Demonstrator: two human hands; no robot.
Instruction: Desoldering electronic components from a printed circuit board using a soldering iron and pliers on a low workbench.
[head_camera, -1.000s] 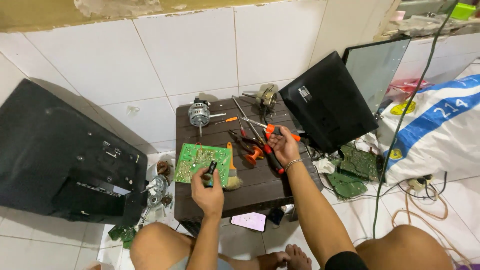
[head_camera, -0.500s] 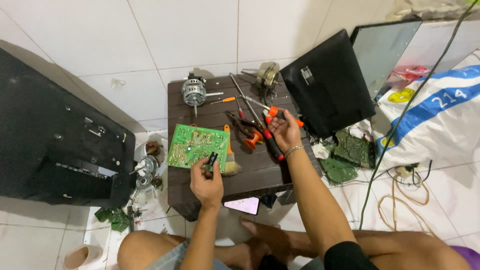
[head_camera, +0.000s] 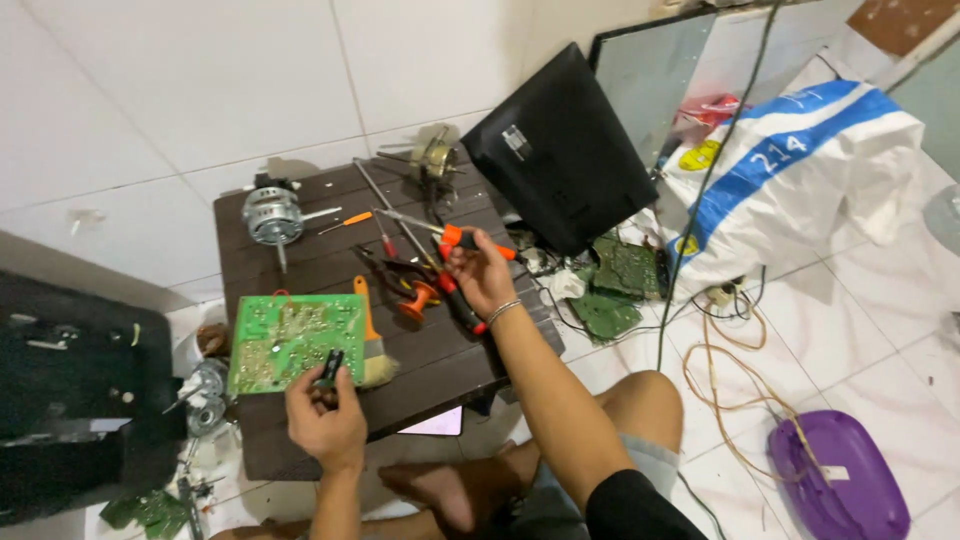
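1. The left hand (head_camera: 325, 425) sits at the near edge of the dark wooden table (head_camera: 300, 215), fingers pinched around a small black part (head_camera: 330, 366) held just over the near right corner of the green circuit board (head_camera: 290, 342).
2. The right hand (head_camera: 482, 278) is further right on the table, fingers curled around an orange-handled screwdriver (head_camera: 455, 238) — its metal shaft points far-left.
3. Just left of that hand lie red-and-black pliers (head_camera: 405, 280) and more screwdrivers; a brush with an orange handle (head_camera: 372, 345) rests against the board's right edge.
4. At the far left of the table stands a small silver motor (head_camera: 272, 214).
5. A black panel (head_camera: 560, 150) leans right of the table, bearing a small white rectangular label near its upper left.
6. Further right slumps a white sack (head_camera: 800, 180) with a broad blue diagonal band — a round yellow sticker shows at its left side.
7. A purple plastic lid (head_camera: 835, 480) lies on the tiled floor, near right, with a small white tag on it.
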